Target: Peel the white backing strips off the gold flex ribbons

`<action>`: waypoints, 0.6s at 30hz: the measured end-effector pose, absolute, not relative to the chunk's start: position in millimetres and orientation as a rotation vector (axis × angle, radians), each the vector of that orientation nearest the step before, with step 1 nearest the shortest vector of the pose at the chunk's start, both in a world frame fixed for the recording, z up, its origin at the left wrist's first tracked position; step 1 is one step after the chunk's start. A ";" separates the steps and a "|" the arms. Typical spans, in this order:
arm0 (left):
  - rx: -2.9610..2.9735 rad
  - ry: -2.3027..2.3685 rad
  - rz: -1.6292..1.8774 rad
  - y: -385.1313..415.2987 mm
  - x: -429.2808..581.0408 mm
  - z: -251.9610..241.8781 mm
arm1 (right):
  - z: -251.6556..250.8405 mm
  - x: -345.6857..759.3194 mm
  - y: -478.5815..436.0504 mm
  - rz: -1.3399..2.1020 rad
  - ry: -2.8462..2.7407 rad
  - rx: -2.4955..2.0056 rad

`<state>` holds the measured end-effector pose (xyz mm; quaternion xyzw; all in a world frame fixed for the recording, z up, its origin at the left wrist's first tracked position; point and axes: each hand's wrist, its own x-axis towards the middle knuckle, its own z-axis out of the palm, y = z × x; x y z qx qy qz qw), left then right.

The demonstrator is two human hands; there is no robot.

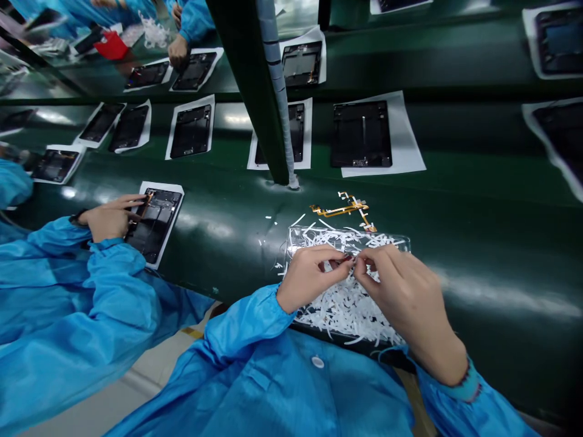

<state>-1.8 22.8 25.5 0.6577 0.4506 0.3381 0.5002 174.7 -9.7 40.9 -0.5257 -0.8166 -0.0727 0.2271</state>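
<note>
My left hand (307, 276) and my right hand (405, 297) meet over a clear plastic tray (403, 241) heaped with small white strips (355, 309). Thumb and fingertips of both hands are pinched together, nearly touching. Between them is something small, partly dark; my fingers cover most of it, so I cannot make out its kind. Just beyond the tray, an orange flex cable (339, 211) with white pieces on it lies on the green work surface (237, 224).
A green post (255, 91) with a wrapped cable (274, 67) rises beyond the tray. Black device panels (362, 133) on white sheets line the belt behind. At left, a co-worker's hands (109, 221) touch another panel (155, 224). Loose white scraps (268, 217) lie nearby.
</note>
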 end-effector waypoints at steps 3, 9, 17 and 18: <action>1.449 1.054 0.794 28.5 -3.3 22.9 | 39.8 174.1 -10.9 -0.346 -2.286 -1.420; 1.241 1.023 0.808 30.9 -0.6 10.3 | 30.5 165.6 -11.8 -0.430 -2.218 -1.386; 1.512 1.146 0.932 25.4 -1.2 16.4 | 33.5 166.4 -12.5 0.173 -2.050 -1.437; 1.500 1.107 0.886 26.2 -2.8 17.0 | 35.9 169.5 -13.4 0.198 -2.062 -1.417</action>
